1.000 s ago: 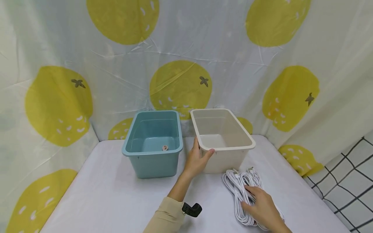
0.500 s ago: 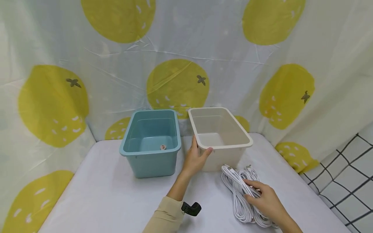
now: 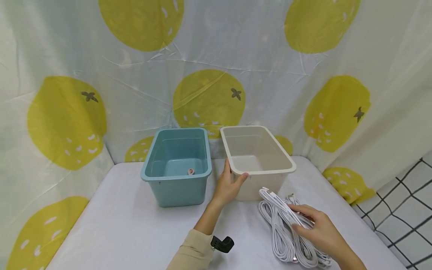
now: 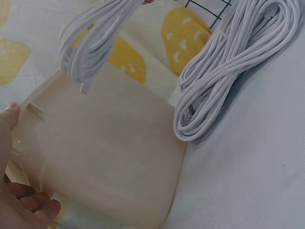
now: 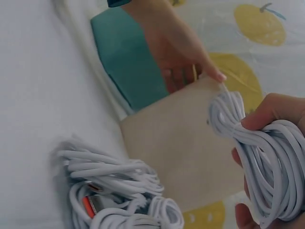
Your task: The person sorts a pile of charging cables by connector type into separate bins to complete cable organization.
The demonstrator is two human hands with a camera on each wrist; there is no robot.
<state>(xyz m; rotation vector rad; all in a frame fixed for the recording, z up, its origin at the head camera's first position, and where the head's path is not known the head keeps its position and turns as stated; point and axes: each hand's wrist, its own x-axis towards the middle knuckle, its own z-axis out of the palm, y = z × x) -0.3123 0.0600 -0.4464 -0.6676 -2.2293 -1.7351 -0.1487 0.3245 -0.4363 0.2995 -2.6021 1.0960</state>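
My left hand (image 3: 224, 189) grips the near left corner of a beige plastic bin (image 3: 261, 185), thumb over the rim. My right hand (image 3: 318, 227) holds a coiled bundle of white cable (image 5: 276, 157) between thumb and fingers. In the left wrist view, that held cable (image 4: 97, 43) hangs in front of the bin's outer wall. More white cable bundles (image 3: 283, 245) lie on the table below the right hand, just before the bin. Among them, the right wrist view shows a metal plug with an orange end (image 5: 89, 206).
A blue-green bin (image 3: 179, 193) stands left of the beige one, with a small round pinkish item (image 3: 191, 171) inside. Behind both hangs a lemon-print curtain (image 3: 209, 101). A black wire grid (image 3: 405, 210) is at the right, beside the white-covered table (image 3: 128, 225).
My right hand has lifted a cable bundle off the pile and shifted to the right and slightly up. The left hand keeps its hold on the beige bin.
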